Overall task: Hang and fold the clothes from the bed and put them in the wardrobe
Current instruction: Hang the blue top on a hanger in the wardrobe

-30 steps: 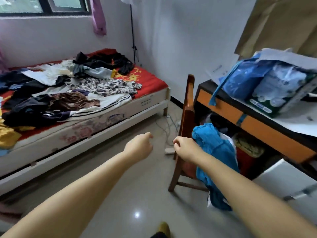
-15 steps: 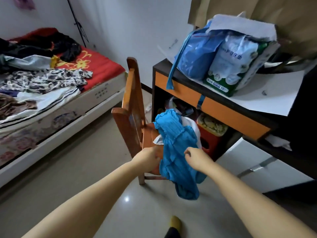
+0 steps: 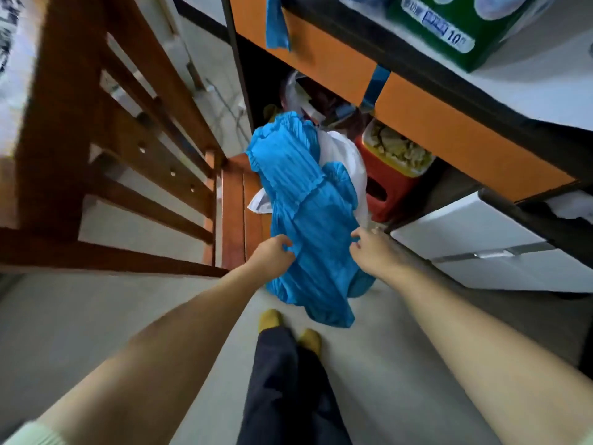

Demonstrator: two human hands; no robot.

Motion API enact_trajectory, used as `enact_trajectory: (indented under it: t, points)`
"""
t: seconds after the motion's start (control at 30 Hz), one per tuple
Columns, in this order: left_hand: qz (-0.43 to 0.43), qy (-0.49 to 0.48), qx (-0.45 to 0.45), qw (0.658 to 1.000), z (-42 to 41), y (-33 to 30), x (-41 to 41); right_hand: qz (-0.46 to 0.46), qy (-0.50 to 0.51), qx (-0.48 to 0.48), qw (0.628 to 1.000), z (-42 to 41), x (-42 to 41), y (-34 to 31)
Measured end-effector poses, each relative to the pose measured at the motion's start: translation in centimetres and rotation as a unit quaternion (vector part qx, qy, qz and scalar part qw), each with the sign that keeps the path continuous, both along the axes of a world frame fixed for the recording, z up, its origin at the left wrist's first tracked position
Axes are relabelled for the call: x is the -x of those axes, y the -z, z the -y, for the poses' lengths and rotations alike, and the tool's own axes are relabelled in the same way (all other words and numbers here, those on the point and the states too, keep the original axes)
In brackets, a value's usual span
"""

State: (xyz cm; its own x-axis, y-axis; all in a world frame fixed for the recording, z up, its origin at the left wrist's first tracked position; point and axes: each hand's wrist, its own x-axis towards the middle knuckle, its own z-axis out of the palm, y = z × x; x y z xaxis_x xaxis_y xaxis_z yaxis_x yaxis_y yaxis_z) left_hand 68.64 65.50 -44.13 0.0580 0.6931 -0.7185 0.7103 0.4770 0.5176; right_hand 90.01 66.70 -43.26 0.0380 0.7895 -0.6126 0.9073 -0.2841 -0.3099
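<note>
While blue garment (image 3: 305, 220) drapes off wooden chair (image 3: 231, 200) seat, left hand (image 3: 272, 255) and right hand (image 3: 372, 252) pinch its near edges. Step: pickup. Next: lift clear, likely carry toward wardrobe.

Your arms are bare from wrist to elbow — a pale green sleeve (image 3: 30, 433) shows only at your left upper arm. You wear dark navy trousers (image 3: 285, 387) and mustard-yellow socks (image 3: 270, 318) — no shoes.
</note>
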Motion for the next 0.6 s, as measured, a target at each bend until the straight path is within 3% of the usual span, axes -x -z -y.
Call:
enact_trajectory:
  t: [0.33,0.47,0.6]
  points:
    - [-0.001,-0.141,0.046,0.989,-5.7,11.5,-1.5,0.001,0.085,-0.074,0.994,-4.8,1.5,11.1]
    - [0.010,-0.185,0.048,0.981,-4.7,12.8,-1.2,0.054,0.058,-0.059,0.995,-3.7,2.1,12.1]
    - [0.043,-0.235,0.018,0.971,-3.2,11.5,-0.5,-0.026,0.058,-0.118,0.991,-1.8,2.2,10.5]
